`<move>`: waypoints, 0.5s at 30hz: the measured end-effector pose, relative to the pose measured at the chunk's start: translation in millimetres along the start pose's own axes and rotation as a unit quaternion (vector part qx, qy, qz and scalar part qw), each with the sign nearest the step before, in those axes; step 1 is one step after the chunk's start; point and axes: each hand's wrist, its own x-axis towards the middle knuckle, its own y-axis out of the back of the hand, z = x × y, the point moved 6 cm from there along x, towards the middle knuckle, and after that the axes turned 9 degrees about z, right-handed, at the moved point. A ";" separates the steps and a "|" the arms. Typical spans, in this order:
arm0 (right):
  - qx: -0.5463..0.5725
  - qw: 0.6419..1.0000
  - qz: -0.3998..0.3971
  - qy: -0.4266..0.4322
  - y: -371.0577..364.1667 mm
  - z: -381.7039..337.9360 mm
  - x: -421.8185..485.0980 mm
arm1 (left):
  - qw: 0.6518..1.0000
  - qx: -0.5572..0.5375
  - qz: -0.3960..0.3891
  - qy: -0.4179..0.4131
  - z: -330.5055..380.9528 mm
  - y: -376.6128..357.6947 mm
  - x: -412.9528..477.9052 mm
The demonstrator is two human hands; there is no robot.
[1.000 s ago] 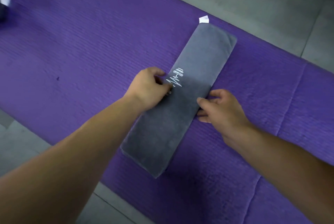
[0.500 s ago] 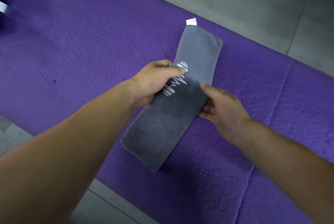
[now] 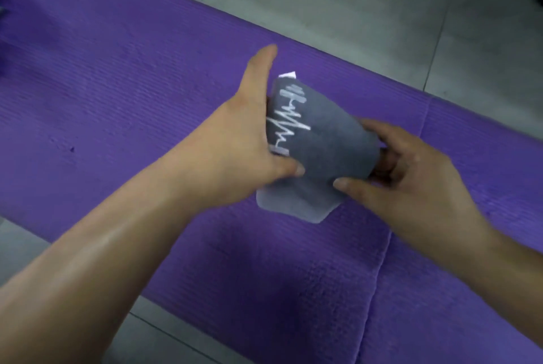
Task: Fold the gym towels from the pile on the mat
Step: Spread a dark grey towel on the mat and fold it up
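A grey gym towel (image 3: 329,140) with a white dumbbell-and-pulse logo is bent double on the purple mat (image 3: 117,93), its far half lifted over the near half. A white tag pokes out at its far end. My left hand (image 3: 249,134) grips the towel's left edge, thumb on top near the logo and index finger pointing away. My right hand (image 3: 411,169) grips the right edge, thumb on the upper layer and fingers curled under the fold. The near end of the towel lies flat on the mat below both hands.
Grey floor tiles (image 3: 367,4) run along the mat's far edge and show again at the near left corner. A seam crosses the mat at the right. A dark blurred shape sits at the far left edge of the mat.
The long flat towel strip has been lifted at its middle by both hands and its far half brought toward me over the near half. The logo now faces up on the raised fold.
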 end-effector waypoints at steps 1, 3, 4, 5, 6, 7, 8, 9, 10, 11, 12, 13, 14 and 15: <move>-0.024 1.000 -0.008 0.006 3.0 -3.1 -9.6 | 0.999 0.034 -0.010 -0.008 5.3 -1.8 -11.2; -0.043 0.999 -0.026 0.004 7.0 -8.3 -31.8 | 0.991 0.125 -0.038 -0.031 12.2 -5.3 -28.9; -0.042 0.999 -0.033 0.002 8.7 -11.1 -41.6 | 0.980 0.188 -0.050 -0.051 15.4 -5.8 -35.3; -0.039 0.998 -0.038 -0.001 10.6 -13.8 -50.3 | 0.964 0.248 -0.057 -0.074 19.2 -5.7 -39.0; -0.035 0.999 -0.039 -0.003 13.0 -16.5 -56.4 | 0.950 0.290 -0.062 -0.099 23.0 -4.7 -40.7; -0.028 0.999 -0.037 -0.005 16.6 -17.8 -59.4 | 0.943 0.305 -0.069 -0.117 25.8 -3.6 -40.0; -0.008 0.999 -0.031 -0.010 19.9 -17.7 -59.8 | 0.948 0.285 -0.082 -0.118 27.7 -3.1 -36.9; 0.019 0.999 -0.021 -0.020 23.5 -15.2 -56.6 | 0.962 0.232 -0.099 -0.106 27.5 -4.5 -30.7; 0.047 0.998 -0.008 -0.036 25.9 -9.7 -49.8 | 0.976 0.161 -0.119 -0.084 23.4 -9.5 -20.8; 0.069 0.996 0.004 -0.055 26.4 -2.3 -40.3 | 0.985 0.087 -0.139 -0.055 17.6 -18.4 -8.9; 0.082 0.994 0.017 -0.075 25.9 7.7 -27.9 | 0.989 0.021 -0.146 -0.024 9.1 -30.0 5.2; 0.092 0.991 0.030 -0.094 24.7 18.9 -14.1 | 0.990 -0.038 -0.134 0.006 -2.1 -43.2 20.8; 0.101 0.987 0.046 -0.112 23.4 33.0 0.5 | 0.989 -0.093 -0.109 0.036 -13.1 -57.2 36.2; 0.107 0.984 0.067 -0.126 23.7 48.1 16.7 | 0.984 -0.143 -0.074 0.069 -23.4 -70.2 50.8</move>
